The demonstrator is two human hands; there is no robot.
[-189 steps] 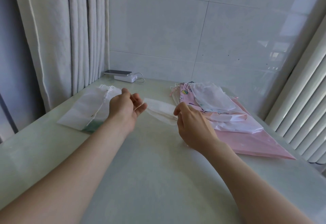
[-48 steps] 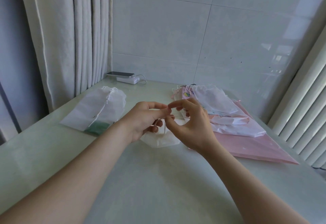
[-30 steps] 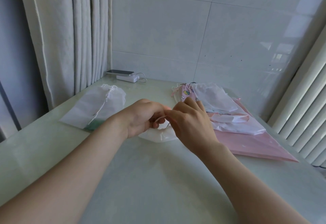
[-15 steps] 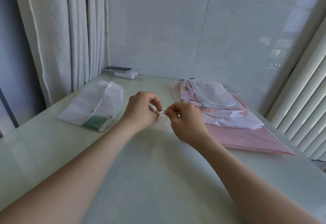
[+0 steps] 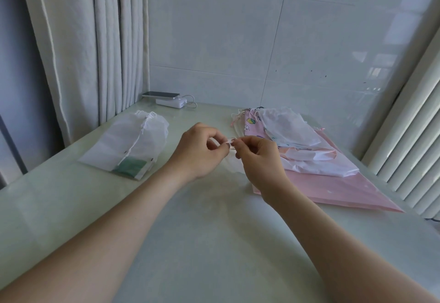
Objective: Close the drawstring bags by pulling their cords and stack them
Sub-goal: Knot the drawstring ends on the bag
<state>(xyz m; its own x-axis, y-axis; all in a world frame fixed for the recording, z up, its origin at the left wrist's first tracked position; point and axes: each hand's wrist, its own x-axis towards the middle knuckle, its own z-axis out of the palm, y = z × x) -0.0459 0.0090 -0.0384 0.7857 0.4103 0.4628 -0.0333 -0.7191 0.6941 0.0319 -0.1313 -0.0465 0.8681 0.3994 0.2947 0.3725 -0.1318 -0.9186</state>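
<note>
L hand (image 5: 200, 151) & R hand (image 5: 259, 159) pinch cord (image 5: 230, 139); label (image 5: 129, 167) in bag (image 5: 133, 140) illegible.

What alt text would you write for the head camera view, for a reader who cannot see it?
A left hand and a right hand pinch a thin white cord between them over a pale table. A closed white drawstring bag lies to their left, and a pile of pink and white bags to their right.
</note>
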